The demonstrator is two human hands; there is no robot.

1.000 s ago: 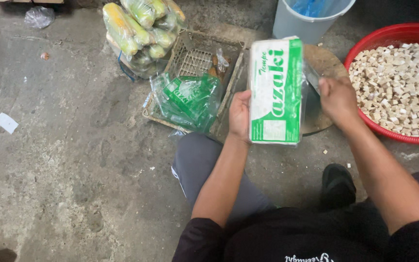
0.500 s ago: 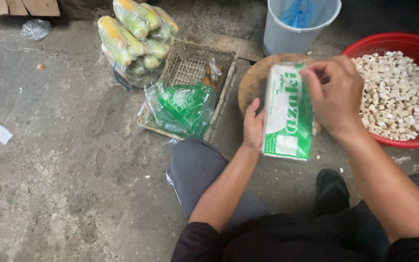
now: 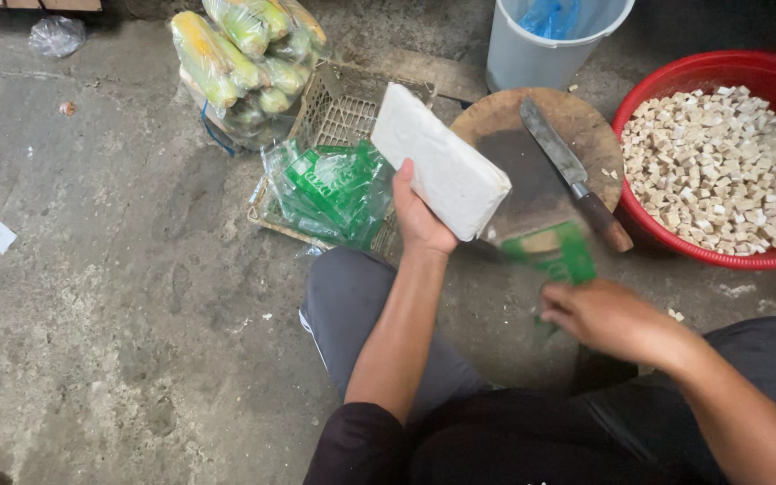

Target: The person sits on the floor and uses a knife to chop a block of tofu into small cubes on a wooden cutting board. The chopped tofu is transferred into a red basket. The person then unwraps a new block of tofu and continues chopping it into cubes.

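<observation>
Head view, looking down: at the bottom of the frame sit the person's dark-clothed lap and a bent knee in grey trousers. Lower right of centre, the right hand (image 3: 608,316) is closed on a green plastic wrapper (image 3: 557,254), which is motion-blurred and trails up from the fingers. Just left of centre, the left hand (image 3: 419,216) is wrapped around the lower end of a bare white block (image 3: 439,160), holding it tilted above the ground, its long face turned up toward the camera. Behind the block lies a round wooden cutting board (image 3: 577,121) with a cleaver (image 3: 568,171) resting on it, blade toward the top, brown handle toward the lower right. At the right edge a red basin (image 3: 756,67) is full of small pale cubes (image 3: 720,171). Left of the left hand, a wire basket (image 3: 343,103) holds a heap of empty green wrappers (image 3: 330,193). Farther off, top centre-right, stands a pale bucket (image 3: 532,54); top left of centre, a clear bag of corn cobs (image 3: 244,54) sits on the concrete floor (image 3: 92,296).
</observation>
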